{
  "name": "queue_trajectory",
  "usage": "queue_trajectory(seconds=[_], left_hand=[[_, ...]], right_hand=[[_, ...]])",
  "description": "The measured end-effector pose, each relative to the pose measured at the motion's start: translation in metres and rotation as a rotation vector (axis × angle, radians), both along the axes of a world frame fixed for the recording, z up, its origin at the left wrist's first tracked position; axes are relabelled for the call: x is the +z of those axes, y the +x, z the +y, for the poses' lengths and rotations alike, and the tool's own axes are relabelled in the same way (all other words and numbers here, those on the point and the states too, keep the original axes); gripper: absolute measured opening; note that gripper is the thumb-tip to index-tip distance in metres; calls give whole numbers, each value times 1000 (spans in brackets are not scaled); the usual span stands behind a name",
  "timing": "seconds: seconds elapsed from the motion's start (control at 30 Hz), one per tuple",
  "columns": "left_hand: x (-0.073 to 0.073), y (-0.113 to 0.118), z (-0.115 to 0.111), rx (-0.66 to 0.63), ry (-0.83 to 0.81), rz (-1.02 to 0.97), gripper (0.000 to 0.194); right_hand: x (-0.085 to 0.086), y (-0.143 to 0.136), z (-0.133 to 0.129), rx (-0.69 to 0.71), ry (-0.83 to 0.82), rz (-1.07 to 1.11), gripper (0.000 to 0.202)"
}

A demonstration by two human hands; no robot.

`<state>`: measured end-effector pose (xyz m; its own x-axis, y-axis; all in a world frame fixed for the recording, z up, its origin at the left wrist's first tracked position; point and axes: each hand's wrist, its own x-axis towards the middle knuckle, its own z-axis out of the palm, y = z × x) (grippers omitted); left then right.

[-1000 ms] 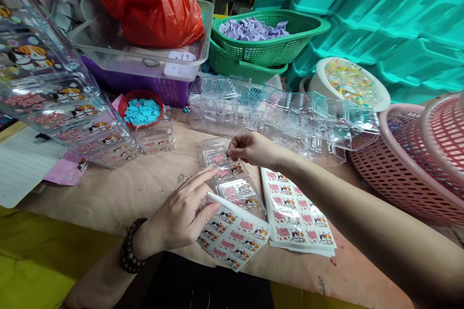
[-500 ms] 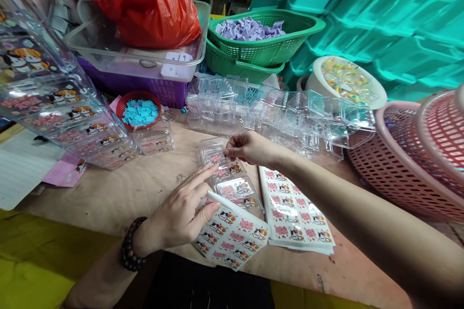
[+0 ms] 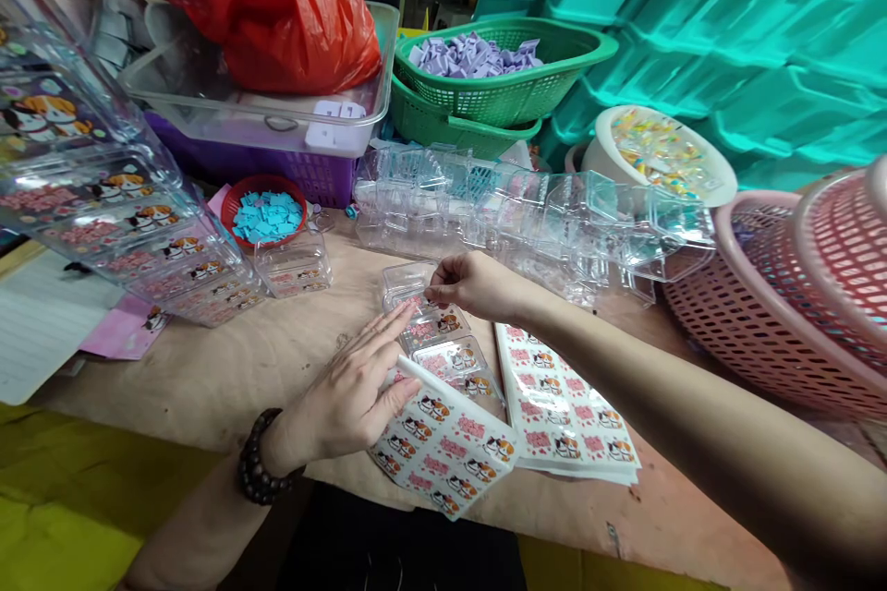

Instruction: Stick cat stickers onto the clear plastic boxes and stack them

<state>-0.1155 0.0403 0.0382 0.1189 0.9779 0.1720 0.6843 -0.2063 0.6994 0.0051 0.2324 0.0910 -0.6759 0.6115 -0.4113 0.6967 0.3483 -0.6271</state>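
My left hand (image 3: 353, 392) holds a sheet of cat-and-dog stickers (image 3: 447, 452), folded over at the top, under its thumb. Its long fingers stretch out over a row of clear plastic boxes (image 3: 450, 355), the fingertips touching pink lettering on the box farther off. My right hand (image 3: 471, 284) reaches across from the right, thumb and forefinger pinched at the right end of a sticker (image 3: 414, 303) over that box. The pinched end is hidden by the fingers. The nearer boxes bear stickers with pink lettering and a cat and dog.
A stack of sticker sheets (image 3: 568, 416) lies right of the boxes. Behind are clear plastic boxes in a pile (image 3: 527, 203), a red bowl of blue pieces (image 3: 267, 214) and green baskets (image 3: 568, 78). Stacked stickered boxes (image 3: 139, 222) stand left, a pink basket (image 3: 748, 314) right.
My left fingers have come closer together and moved slightly forward, their tips now on the lettering beside my right fingertips. My right hand stays almost in place.
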Motion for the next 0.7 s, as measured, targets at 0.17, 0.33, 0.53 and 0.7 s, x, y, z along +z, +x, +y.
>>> queue_trajectory(seconds=[0.17,0.33,0.53,0.7], left_hand=[[-4,0,0,14,9,22,54],[-1,0,0,36,-13,8,58],[3,-3,1,23,-73,-64,56],[2,-6,-7,58,-33,-182,45]], right_hand=[[2,-4,-9,33,205,-140,14],[6,-2,-9,-8,354,-224,31],[1,18,8,-158,160,-218,46],[11,39,-21,-173,355,77,30]])
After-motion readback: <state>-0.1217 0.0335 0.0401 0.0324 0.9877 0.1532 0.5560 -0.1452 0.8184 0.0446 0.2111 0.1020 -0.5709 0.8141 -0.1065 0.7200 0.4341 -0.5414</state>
